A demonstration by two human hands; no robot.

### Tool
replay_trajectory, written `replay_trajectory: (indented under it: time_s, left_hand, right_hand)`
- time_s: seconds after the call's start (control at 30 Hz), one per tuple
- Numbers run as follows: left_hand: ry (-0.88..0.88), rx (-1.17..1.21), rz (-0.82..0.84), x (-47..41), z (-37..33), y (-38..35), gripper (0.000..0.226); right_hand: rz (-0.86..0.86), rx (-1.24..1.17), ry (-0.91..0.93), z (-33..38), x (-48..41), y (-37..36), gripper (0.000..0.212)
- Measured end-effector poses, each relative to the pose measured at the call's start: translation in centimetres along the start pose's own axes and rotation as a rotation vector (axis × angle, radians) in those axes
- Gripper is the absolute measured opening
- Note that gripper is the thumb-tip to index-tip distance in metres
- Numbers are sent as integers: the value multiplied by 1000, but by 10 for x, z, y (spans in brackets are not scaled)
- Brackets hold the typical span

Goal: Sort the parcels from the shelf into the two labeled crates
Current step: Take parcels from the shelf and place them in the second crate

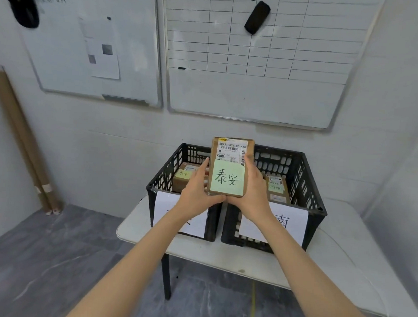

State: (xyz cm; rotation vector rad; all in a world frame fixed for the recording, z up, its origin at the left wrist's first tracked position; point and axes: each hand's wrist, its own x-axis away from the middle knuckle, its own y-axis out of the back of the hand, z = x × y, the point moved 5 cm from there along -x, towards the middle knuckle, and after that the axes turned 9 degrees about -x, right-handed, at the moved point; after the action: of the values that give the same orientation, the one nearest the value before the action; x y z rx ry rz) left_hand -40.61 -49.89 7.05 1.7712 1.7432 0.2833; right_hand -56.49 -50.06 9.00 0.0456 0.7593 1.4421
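Observation:
A brown cardboard parcel with a shipping label and a green handwritten note is held upright above the gap between two black crates. My left hand grips its left side and bottom corner. My right hand grips its right side. The left crate holds a parcel with a green note. Another labeled parcel lies in the right crate. Each crate carries a white paper label on its front, partly hidden by my arms.
The crates stand on a white folding table with a black leg. Two whiteboards hang on the wall behind. Cardboard tubes lean in the left corner. Grey floor lies to the left of the table.

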Motion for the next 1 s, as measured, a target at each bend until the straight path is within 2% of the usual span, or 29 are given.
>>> replay_trajectory:
  time_s: [0.23,0.37,0.6,0.73,1.0]
  left_hand:
    - [-30,-49,62,-92,38,4,104]
    - [-67,-130,65,-139,61,7,105]
    - [-110,-140,95,-211,95,11,103]
    - [-59,-175,77,-243,129,13,105]
    - [62,-219,80,-276,192,18,108]
  right_hand:
    - [52,60,-45,-40,-86,-36,111]
    - [90,42,-111,-65,-128,-60,112]
    - [147,98,-155,-101,-192,-100,114]
    - [247,50,-187,-117,-217,-119,111]
    - [432,-161,-200,-131,-250,-149,119]
